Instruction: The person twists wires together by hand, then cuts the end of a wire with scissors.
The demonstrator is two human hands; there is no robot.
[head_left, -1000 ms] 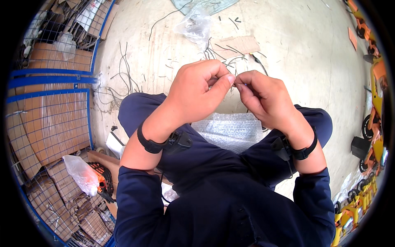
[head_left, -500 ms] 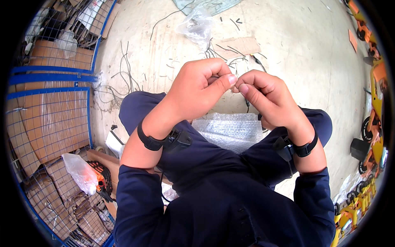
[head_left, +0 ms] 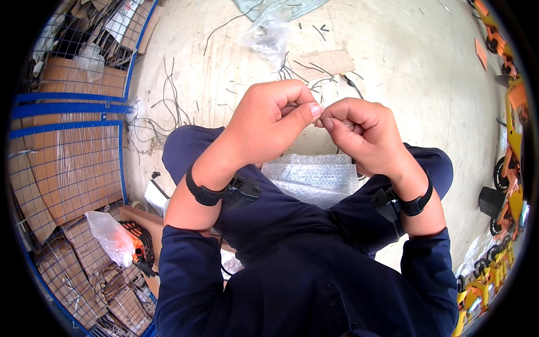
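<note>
Thumb and fingers of the right hand have shifted slightly: the thumb tip has dropped a little and the fingers have curled in more tightly, while the left hand has hardly moved. Both grips are narrow, each thumb pressed to its forefinger, and the fingertips of the two hands nearly meet. Whatever lies between them is too small and covered to make out. Dark cord shows just below the right thumb; I cannot tell whether it runs into the pinch.

Nearer the body than the grip, bubble wrap lies between the legs. Just beyond the grip are cardboard with cut wires about it and, farther out, a clear bag. Well to the grip's left, loose wires spread over the floor toward a blue cage. Far to its right stand yellow and orange frames.
</note>
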